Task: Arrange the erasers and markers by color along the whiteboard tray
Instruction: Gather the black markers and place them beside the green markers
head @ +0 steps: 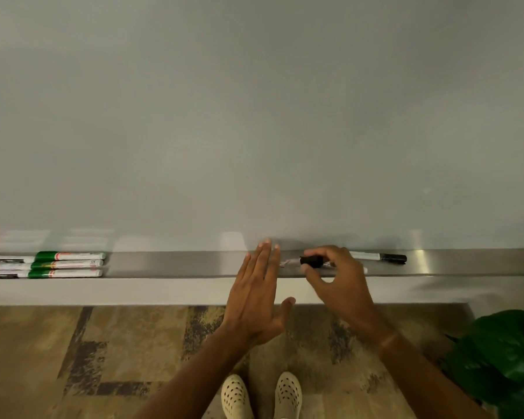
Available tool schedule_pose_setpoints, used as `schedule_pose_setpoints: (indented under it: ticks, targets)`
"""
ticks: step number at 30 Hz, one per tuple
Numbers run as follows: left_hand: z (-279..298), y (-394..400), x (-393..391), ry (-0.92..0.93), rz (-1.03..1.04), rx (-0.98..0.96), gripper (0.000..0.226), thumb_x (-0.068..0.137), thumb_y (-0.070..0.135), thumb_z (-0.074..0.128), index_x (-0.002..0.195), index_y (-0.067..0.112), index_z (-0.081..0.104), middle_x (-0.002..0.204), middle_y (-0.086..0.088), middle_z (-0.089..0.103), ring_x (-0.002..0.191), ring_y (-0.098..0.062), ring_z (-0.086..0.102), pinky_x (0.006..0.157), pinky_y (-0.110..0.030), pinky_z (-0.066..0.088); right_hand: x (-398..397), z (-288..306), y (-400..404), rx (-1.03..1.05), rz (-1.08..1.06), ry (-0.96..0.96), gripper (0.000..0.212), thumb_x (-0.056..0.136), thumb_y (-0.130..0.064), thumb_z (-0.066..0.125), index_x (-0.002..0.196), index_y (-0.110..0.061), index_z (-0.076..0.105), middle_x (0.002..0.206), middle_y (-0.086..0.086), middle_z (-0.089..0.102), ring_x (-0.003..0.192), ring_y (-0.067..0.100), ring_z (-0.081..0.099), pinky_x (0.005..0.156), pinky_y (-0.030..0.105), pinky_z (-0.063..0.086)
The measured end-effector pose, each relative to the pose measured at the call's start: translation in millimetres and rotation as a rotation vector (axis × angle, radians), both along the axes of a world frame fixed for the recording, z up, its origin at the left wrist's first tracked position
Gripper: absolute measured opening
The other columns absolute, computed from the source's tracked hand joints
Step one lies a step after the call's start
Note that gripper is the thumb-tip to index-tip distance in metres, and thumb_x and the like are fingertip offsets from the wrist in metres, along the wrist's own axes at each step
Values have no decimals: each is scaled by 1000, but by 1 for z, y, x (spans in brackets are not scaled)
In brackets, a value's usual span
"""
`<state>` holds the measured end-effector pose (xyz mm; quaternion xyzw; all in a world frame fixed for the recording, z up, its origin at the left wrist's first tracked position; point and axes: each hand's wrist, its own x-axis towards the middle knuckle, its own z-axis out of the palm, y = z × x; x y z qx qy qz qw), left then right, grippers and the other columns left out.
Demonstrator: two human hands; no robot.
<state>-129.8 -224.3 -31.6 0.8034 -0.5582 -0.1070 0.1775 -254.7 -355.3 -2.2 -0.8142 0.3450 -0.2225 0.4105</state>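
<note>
A metal whiteboard tray runs across the view. Three green-capped markers lie side by side at its left end, and just left of them, at the frame's edge, lie more markers, one showing an orange end. A black-capped marker lies at the tray's back right. My right hand is over the tray, its fingers shut on the black cap of another marker, which looks blurred. My left hand is flat and open beside it, fingertips at the tray, holding nothing. No eraser is in view.
The grey whiteboard fills the upper view. Below the tray's white ledge is a patterned wood-look floor, with my two pale perforated shoes. A dark green plant stands at the lower right.
</note>
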Motion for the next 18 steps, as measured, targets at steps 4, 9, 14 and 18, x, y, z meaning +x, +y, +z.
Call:
schedule_pose_setpoints:
  ticks: [4, 9, 14, 18]
  targets:
    - [7, 0, -12, 219, 14, -96, 96, 88, 57, 52, 154, 26, -11, 165, 7, -9, 151, -9, -9, 121, -31, 5, -9, 29, -1, 151, -72, -94, 17, 81, -27, 73, 93, -36, 65, 95, -17, 67, 89, -4, 62, 73, 6, 49]
    - [13, -4, -27, 757, 149, -257, 98, 81, 46, 69, 157, 25, 10, 160, 17, 18, 146, 1, 19, 115, -14, 21, -8, 44, 5, 230, 70, -51, 10, 83, -27, 72, 92, -30, 71, 80, -16, 73, 72, 3, 67, 65, 14, 54]
    - [1, -6, -40, 1096, 179, -322, 76, 83, 10, 65, 141, 50, 35, 123, 30, 64, 120, 1, 60, 91, -18, 52, -1, 25, 27, 298, 117, -5, 7, 81, -26, 74, 88, -26, 73, 79, -10, 73, 74, 3, 68, 67, 17, 55]
    - [-4, -5, -41, 1208, 255, -343, 62, 94, -5, 51, 122, 50, 54, 114, 15, 72, 113, -3, 65, 87, -20, 54, 3, 13, 30, 369, 204, -10, 20, 80, -41, 70, 100, -36, 70, 92, -15, 73, 86, 0, 68, 75, 16, 55]
